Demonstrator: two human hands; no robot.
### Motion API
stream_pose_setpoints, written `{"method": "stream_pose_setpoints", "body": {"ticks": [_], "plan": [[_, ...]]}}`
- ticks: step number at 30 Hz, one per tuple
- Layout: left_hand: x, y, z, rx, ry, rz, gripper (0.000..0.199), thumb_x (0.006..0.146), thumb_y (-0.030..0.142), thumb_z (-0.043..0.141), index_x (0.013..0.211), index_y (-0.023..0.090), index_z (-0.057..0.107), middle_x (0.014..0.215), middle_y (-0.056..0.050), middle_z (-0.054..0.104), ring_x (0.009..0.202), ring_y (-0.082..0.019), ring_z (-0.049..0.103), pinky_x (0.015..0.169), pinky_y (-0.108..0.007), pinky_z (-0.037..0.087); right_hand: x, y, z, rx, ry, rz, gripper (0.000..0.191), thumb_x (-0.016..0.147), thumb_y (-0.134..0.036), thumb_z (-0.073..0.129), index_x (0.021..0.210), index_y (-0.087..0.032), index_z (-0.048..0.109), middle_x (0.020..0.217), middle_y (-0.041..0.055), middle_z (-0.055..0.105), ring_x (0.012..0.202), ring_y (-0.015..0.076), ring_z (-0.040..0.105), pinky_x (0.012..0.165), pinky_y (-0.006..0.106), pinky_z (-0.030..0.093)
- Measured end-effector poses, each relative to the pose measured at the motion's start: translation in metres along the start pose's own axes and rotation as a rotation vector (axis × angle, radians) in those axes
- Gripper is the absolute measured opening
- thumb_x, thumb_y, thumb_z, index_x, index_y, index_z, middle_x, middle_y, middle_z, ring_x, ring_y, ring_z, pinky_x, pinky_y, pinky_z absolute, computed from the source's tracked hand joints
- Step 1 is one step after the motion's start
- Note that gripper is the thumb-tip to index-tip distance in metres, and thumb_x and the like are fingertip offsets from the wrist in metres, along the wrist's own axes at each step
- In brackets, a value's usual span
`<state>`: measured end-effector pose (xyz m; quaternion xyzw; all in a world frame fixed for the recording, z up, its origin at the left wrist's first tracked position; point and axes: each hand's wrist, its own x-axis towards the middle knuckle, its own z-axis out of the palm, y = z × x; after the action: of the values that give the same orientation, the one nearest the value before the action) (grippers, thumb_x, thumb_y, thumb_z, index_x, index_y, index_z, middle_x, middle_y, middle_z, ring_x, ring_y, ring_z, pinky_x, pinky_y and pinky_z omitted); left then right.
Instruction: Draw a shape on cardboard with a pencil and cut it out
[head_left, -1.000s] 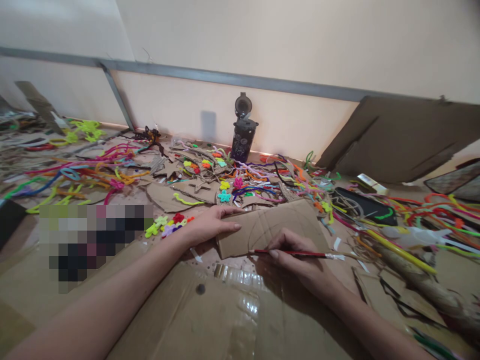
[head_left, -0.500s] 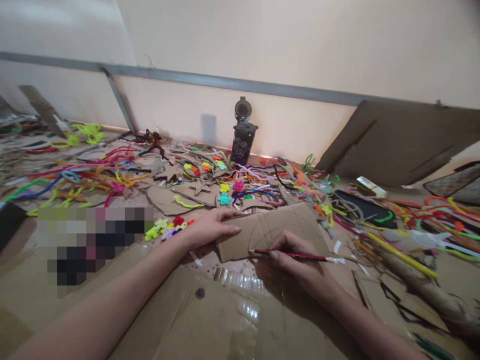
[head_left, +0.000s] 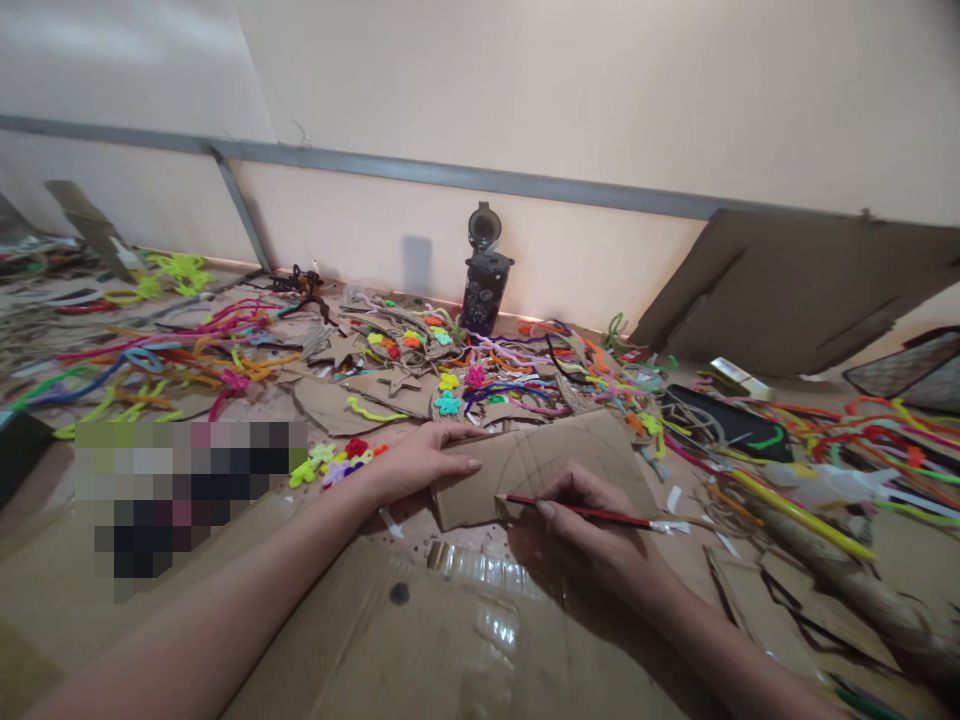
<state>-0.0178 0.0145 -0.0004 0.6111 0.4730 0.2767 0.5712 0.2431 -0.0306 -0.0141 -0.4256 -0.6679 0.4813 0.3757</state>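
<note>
Cardboard piece (head_left: 525,455): flat oblong, in the middle of the table (head_left: 418,525), its long sides running roughly along the table's far edge.
Curved lines (head_left: 517,455): faint, drawn on its upper face.
Left hand (head_left: 424,462): at the piece's left end, thumb on the face and index finger along the far side, a gap between the two; whether the tucked fingers grip underneath, I cannot tell.
Right hand (head_left: 589,515): over the piece's near edge, thumb and fingers closed around a red pencil (head_left: 622,518).
Pencil tip: aimed left, at the face close to the near edge; it seems to touch.
Taped cardboard sheet (head_left: 375,640): nearer the person, below both forearms, on the table's near side.
Fuzzy flowers (head_left: 341,462): small heap beside the left wrist, green, red and purple among them.
Cardboard star (head_left: 399,383): beyond the left hand, among scraps.
Yellow stick (head_left: 802,513): toward the table's right side, lying along a thick brown branch (head_left: 832,555).
Black tray (head_left: 724,418): farther back on the right, string in it.
Dark cup (head_left: 484,300): upright at the far edge, lid raised.
Big cardboard panel (head_left: 795,290): leaning on the wall (head_left: 525,80) toward the far right corner.
</note>
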Motion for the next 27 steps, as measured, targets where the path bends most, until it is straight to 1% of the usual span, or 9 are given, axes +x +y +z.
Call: {"method": "stream_pose_setpoints", "body": {"ticks": [5,8,11,14,19,22,27], "plan": [[0.000,0.000,0.000,-0.006,-0.008,0.011,0.058,0.078,0.035,0.076,0.133,0.021,0.068,0.134,-0.009,0.070,0.119,-0.030,0.065,0.102,-0.042,0.050,0.001,-0.002,0.001,0.021,0.000,0.005,0.020,0.090,-0.037,0.068,0.081,-0.020,0.066,0.071,0.0018,0.067,0.064,0.0156,0.057,0.057,0.026,0.042],[0.000,0.000,0.000,-0.015,-0.016,0.000,0.059,0.078,0.035,0.076,0.134,0.021,0.067,0.134,-0.010,0.070,0.118,-0.030,0.066,0.099,-0.041,0.051,0.002,-0.005,0.002,0.010,0.045,0.013,0.020,0.089,-0.037,0.068,0.080,-0.019,0.067,0.072,0.0021,0.067,0.065,0.0163,0.058,0.057,0.026,0.043],[0.000,0.001,0.000,-0.011,-0.020,-0.003,0.057,0.078,0.034,0.075,0.133,0.021,0.067,0.134,-0.009,0.070,0.117,-0.030,0.066,0.098,-0.041,0.051,0.001,-0.007,0.002,0.023,0.036,0.016,0.020,0.089,-0.037,0.068,0.079,-0.020,0.066,0.070,0.0013,0.066,0.064,0.0160,0.057,0.056,0.026,0.042],[0.000,0.001,0.000,0.025,-0.008,0.007,0.056,0.078,0.034,0.075,0.132,0.021,0.068,0.134,-0.008,0.070,0.119,-0.030,0.065,0.100,-0.040,0.050,0.001,-0.007,0.002,0.002,0.045,-0.003,0.019,0.089,-0.037,0.068,0.081,-0.020,0.068,0.074,0.0019,0.068,0.068,0.0169,0.059,0.060,0.026,0.044],[-0.001,0.003,-0.001,0.022,-0.011,0.008,0.057,0.078,0.035,0.075,0.133,0.021,0.067,0.135,-0.009,0.069,0.118,-0.029,0.066,0.100,-0.040,0.050,0.003,-0.007,0.000,-0.035,0.053,-0.009,0.019,0.089,-0.037,0.067,0.079,-0.021,0.068,0.073,0.0013,0.067,0.067,0.0169,0.059,0.060,0.027,0.044],[-0.001,0.005,-0.001,0.062,-0.001,0.000,0.056,0.079,0.034,0.074,0.133,0.021,0.067,0.134,-0.008,0.070,0.119,-0.029,0.066,0.101,-0.039,0.050,0.004,-0.008,-0.002,-0.056,0.097,-0.039,0.018,0.089,-0.036,0.067,0.079,-0.021,0.067,0.074,0.0010,0.066,0.070,0.0168,0.059,0.062,0.026,0.044],[-0.002,0.006,0.000,0.039,-0.009,0.006,0.057,0.080,0.033,0.074,0.134,0.021,0.067,0.133,-0.008,0.071,0.117,-0.028,0.066,0.099,-0.038,0.051,0.005,-0.011,-0.002,-0.072,0.089,-0.053,0.017,0.089,-0.035,0.066,0.079,-0.021,0.067,0.073,0.0004,0.065,0.067,0.0162,0.057,0.059,0.026,0.043]]}}
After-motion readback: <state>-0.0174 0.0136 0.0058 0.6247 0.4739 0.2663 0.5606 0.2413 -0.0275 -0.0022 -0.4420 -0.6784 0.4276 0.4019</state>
